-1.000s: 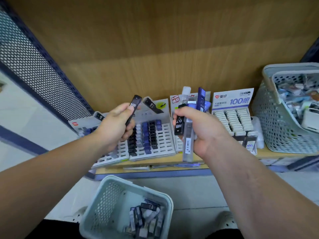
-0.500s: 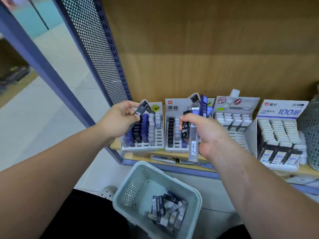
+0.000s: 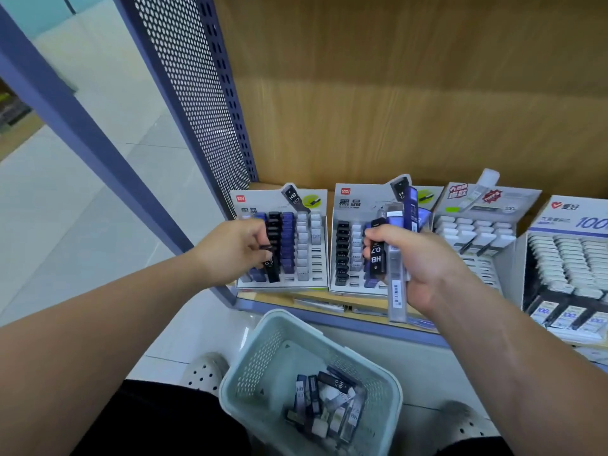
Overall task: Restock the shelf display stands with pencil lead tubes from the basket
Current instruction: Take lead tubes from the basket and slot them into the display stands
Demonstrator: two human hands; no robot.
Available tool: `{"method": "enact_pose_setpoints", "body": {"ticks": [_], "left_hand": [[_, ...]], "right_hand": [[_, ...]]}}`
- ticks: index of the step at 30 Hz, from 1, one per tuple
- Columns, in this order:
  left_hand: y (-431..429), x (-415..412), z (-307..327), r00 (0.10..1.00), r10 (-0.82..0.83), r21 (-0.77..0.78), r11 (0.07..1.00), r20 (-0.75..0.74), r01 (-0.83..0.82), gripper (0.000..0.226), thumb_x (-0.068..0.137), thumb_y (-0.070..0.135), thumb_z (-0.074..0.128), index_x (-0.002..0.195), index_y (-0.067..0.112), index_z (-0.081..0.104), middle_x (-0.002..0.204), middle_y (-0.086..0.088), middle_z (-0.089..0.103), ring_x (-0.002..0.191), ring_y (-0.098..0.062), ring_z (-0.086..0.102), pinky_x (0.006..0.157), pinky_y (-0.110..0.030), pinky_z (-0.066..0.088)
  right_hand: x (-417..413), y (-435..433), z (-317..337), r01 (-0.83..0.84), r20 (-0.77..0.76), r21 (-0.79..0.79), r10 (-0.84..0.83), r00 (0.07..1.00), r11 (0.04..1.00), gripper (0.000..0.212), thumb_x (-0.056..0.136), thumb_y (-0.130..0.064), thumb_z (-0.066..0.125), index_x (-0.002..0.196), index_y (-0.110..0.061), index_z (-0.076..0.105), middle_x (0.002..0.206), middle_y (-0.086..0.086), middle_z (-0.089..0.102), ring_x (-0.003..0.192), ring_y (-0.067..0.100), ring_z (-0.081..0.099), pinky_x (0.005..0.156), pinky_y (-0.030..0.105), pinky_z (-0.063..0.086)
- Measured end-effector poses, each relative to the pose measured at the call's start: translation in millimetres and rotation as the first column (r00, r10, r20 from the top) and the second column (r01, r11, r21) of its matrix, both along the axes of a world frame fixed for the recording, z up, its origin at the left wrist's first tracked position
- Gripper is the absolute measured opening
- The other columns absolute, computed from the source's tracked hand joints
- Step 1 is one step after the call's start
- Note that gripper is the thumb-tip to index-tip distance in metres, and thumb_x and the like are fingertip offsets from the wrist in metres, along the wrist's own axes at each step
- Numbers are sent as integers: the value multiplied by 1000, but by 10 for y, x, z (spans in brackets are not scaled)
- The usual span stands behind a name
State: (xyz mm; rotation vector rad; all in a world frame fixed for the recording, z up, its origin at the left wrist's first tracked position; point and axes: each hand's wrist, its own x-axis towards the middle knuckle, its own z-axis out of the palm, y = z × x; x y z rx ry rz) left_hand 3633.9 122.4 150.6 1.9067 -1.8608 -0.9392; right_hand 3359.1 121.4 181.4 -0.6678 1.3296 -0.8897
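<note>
A: Largest first: what is entered for the shelf (image 3: pixel 273 296)?

B: A wooden board and back are noted, closed on the left by a perforated side panel (image 3: pixel 197 93). Four display stands are set side by side on it.

A: Stands, left to right?

B: The leftmost stand (image 3: pixel 263 202) is filled with black, blue and white columns. The second stand (image 3: pixel 355 200) is partly hidden by the right hand (image 3: pixel 418 261). The third stand (image 3: pixel 477 230) is stocked with white caps. The fourth stand (image 3: pixel 572 258), marked "100", is cut by the frame edge.

A: Basket?

B: The basket (image 3: pixel 256 366) is seen below the shelf edge, in front of the person. A loose heap of lead tubes (image 3: pixel 329 403) lies in its bottom.

A: Hands?

B: The left hand (image 3: pixel 235 248) is curled round one black tube (image 3: pixel 271 269) marked 0.7, held tilted over the leftmost stand's black column. Whether it is seated in a slot cannot be told. The right hand is closed round a bundle held before the second stand: a black HB 0.7 tube (image 3: pixel 376 256), a long clear tube (image 3: pixel 394 281) and a blue tube (image 3: pixel 411 205).
</note>
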Motion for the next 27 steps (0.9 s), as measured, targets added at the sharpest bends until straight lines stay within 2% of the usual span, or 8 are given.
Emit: {"method": "enact_pose_setpoints", "body": {"ticks": [3, 5, 8, 14, 18, 20, 23, 27], "left_hand": [[-31, 70, -47, 996, 66, -67, 996, 55, -62, 18, 84, 12, 78, 75, 16, 62, 79, -1, 71, 76, -23, 69, 73, -39, 57], [-53, 86, -82, 993, 86, -85, 993, 85, -79, 19, 82, 13, 80, 73, 18, 64, 73, 3, 70, 70, -18, 68, 67, -33, 56], [-46, 77, -145, 988, 1, -83, 996, 154, 12, 17, 79, 12, 81, 72, 19, 67, 73, 7, 68, 70, -14, 65, 64, -26, 49], [2, 63, -242, 975, -37, -126, 990, 220, 66, 15, 76, 9, 82, 72, 14, 68, 76, 6, 68, 74, -18, 65, 68, -29, 51], [10, 38, -313, 946, -89, -116, 985, 312, 130, 19, 78, 15, 79, 69, 25, 66, 74, 10, 64, 76, -17, 61, 68, -26, 47], [2, 24, -351, 908, -125, -134, 972, 401, 193, 3, 82, 20, 76, 79, 21, 75, 84, 6, 67, 81, -18, 62, 71, -28, 49], [2, 6, -412, 830, -161, -136, 953, 534, 272, 12, 89, 24, 67, 91, 18, 78, 94, 2, 65, 87, -21, 61, 76, -35, 53], [-9, -98, -348, 738, -173, -114, 940, 652, 322, 18, 92, 33, 60, 94, 23, 75, 96, 2, 62, 91, -20, 59, 76, -34, 51]], "right_hand": [[53, -56, -20, -13, 8, -4, 13, 1000, 1000, 9, 82, -8, 77, 91, -8, 74, 75, 8, 72, 62, 18, 68, 55, 31, 57], [97, -72, -35, -13, 7, -5, 13, 1000, 1000, 7, 83, -7, 77, 88, -8, 73, 73, 8, 71, 60, 16, 68, 52, 30, 55], [126, -81, -57, -9, 13, 7, 9, 1000, 1000, 9, 82, -6, 77, 90, -7, 74, 73, 7, 72, 60, 16, 69, 47, 26, 52], [93, -74, -89, -16, 8, 27, 15, 1000, 1000, 9, 82, -8, 78, 90, -9, 75, 75, 8, 73, 60, 16, 69, 49, 27, 54], [65, -56, -90, -6, 30, 33, 5, 1000, 999, 12, 82, -6, 78, 94, -7, 75, 77, 9, 72, 62, 18, 69, 49, 28, 54], [57, -53, -89, 4, 41, 30, -5, 999, 1000, 14, 82, -5, 77, 95, -6, 74, 77, 10, 72, 61, 19, 68, 50, 28, 54], [43, -47, -84, 18, 70, 24, -19, 997, 1000, 17, 82, -5, 76, 99, -5, 74, 77, 10, 71, 61, 19, 67, 49, 27, 53], [43, -36, -71, 62, 100, 18, -63, 993, 998, 17, 81, -8, 77, 98, -7, 75, 76, 8, 73, 65, 17, 69, 53, 29, 55]]}}
